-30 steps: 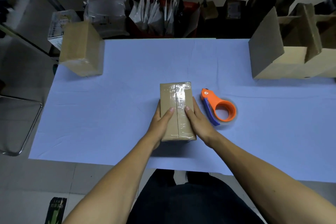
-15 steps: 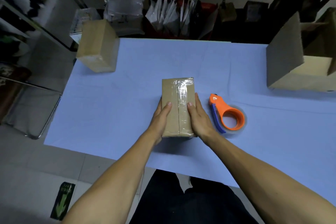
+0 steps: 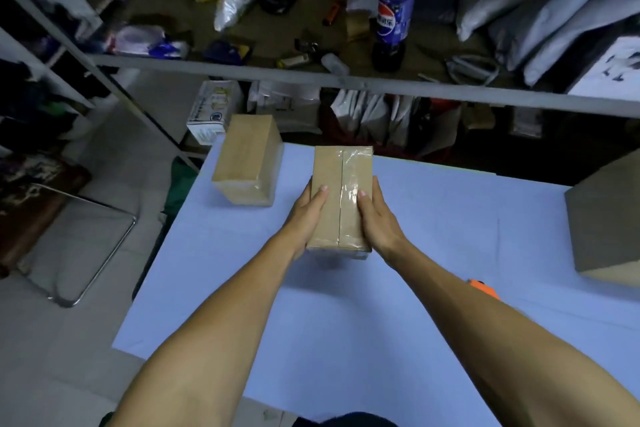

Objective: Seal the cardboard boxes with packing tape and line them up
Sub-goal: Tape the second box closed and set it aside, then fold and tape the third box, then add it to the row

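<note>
A taped cardboard box [image 3: 341,184] is held between both hands above the light blue table [image 3: 433,218], with a shadow under its near end. My left hand [image 3: 306,215] grips its left side, thumb on top. My right hand [image 3: 377,218] grips its right side, thumb resting on the clear tape along the top seam. A second sealed box [image 3: 246,163] stands at the table's far left corner, just left of the held one. Only an orange tip of the tape dispenser [image 3: 485,289] shows behind my right forearm.
An open cardboard box [image 3: 609,218] stands at the table's right edge. Behind the table is a metal shelf [image 3: 346,80] with a cola bottle [image 3: 393,14], bags and clutter. A metal-framed chair [image 3: 79,243] stands on the floor to the left.
Both hands have lifted the taped box and carried it away from me toward the far left, close to the second sealed box. The tape dispenser is now behind my right forearm.
</note>
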A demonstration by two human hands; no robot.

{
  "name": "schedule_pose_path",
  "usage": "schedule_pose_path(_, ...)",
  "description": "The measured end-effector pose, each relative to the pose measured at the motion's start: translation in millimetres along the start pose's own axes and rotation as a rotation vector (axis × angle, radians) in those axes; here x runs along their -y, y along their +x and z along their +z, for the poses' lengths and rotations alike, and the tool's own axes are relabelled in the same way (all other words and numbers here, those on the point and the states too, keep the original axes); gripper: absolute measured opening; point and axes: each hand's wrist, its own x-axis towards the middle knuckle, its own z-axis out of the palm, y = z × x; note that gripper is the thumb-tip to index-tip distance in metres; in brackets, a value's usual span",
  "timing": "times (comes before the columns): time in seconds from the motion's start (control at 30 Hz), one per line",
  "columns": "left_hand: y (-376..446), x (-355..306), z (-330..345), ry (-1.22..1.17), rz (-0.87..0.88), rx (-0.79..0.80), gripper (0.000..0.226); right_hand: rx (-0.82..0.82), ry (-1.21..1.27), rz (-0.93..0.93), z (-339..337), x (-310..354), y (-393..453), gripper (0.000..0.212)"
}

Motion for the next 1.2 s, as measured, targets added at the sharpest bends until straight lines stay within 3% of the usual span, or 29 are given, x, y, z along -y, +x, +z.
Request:
schedule_pose_path(0.1, 31, 2, -21, -0.021, -0.059, 0.004, 0.021, 0.007, 0.004, 0.073, 22, 1, 31, 0.058)
schedule_pose_path(0.27, 76, 19, -45, -0.012, -0.114, -0.023, 0.028, 0.017, -0.011, 0.156, 48, -11, 77, 0.061)
schedule_pose_path(0.5, 135, 14, -61, 0.015, -0.072, -0.124, 0.034, -0.004, 0.013, 0.099, 66, -2, 138, 0.056)
schedule_pose_path(0.7, 164, -3, -74, 0.042, -0.056, -0.178, 0.013, -0.022, 0.018, 0.047, 73, 10, 173, 0.054)
schedule_pose_path(0.83, 163, -8, -73, 0.069, -0.022, -0.183, 0.015, -0.003, 0.011, 0.07, 71, 10, 176, 0.059)
schedule_pose_path(1.0, 158, -25, -68, 0.385, 0.075, -0.24, 0.038, -0.04, -0.235, 0.038, 56, 22, 171, 0.061)
schedule_pose_path(1.1, 146, -42, -62, 0.693, 0.136, -0.318, 0.063, -0.086, -0.537, -0.079, 36, 30, 153, 0.066)
schedule_pose_path(1.2, 127, -57, -52, 1.148, 0.359, -0.26, 0.065, -0.115, -0.95, -0.185, 7, 32, 125, 0.065)
